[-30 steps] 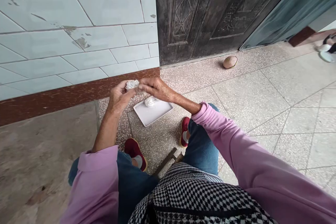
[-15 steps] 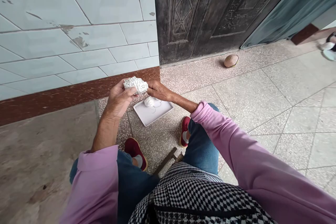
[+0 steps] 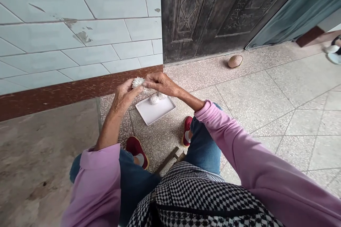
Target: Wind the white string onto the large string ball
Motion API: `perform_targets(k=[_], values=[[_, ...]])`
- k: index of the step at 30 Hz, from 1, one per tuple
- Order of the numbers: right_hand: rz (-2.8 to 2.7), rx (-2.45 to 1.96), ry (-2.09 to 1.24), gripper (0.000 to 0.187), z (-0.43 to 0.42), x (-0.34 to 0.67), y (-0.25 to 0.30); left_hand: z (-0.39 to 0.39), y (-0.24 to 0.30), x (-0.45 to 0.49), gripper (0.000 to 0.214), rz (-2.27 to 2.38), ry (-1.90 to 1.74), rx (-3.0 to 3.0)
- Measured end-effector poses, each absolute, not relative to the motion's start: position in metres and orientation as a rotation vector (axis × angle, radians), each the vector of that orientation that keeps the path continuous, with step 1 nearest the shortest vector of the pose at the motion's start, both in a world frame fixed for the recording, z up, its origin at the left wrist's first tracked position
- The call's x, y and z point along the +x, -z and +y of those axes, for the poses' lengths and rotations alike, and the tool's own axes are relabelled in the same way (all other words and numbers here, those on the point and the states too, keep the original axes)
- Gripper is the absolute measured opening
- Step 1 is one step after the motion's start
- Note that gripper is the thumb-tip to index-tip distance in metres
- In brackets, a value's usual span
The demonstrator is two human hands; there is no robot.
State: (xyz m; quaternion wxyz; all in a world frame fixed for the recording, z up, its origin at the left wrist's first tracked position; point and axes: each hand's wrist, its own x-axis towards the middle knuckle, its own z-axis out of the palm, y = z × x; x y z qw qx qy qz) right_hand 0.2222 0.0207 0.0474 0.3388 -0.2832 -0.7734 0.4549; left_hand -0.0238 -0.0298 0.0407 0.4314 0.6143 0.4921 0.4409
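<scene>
A loosely bunched ball of white yarn (image 3: 137,82) is held up in front of me over the floor by the wall corner. My left hand (image 3: 124,95) wraps around its left side, thumb laid along the near face. From the right, my right hand (image 3: 162,84) is closed with thumb and fingertips pinched at the yarn's right edge; its fingers cover part of the bundle. Below both hands, a shallow white tray (image 3: 153,115) lies on the floor, holding a small wound yarn ball (image 3: 154,99) and another white ball (image 3: 162,95) partly behind my right hand.
A tiled wall (image 3: 80,42) and a dark carved door (image 3: 202,14) stand ahead. A tan rounded object (image 3: 235,61) lies by the door. Between my red shoes (image 3: 137,151) and legs, part of a wooden stool (image 3: 170,159) shows. Light-coloured footwear (image 3: 334,56) appears far right.
My right hand has shifted up and over the yarn's right edge. The bundle has turned and moved slightly right. More of the second ball in the tray shows.
</scene>
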Motion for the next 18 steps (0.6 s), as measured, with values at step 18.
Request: perform_targets(k=[18], values=[[-1.715, -0.741, -1.495, 0.061, 0.049, 0.24, -0.019, -0.025, -0.082, -0.077, 0.069, 0.661, -1.885, 0.711]])
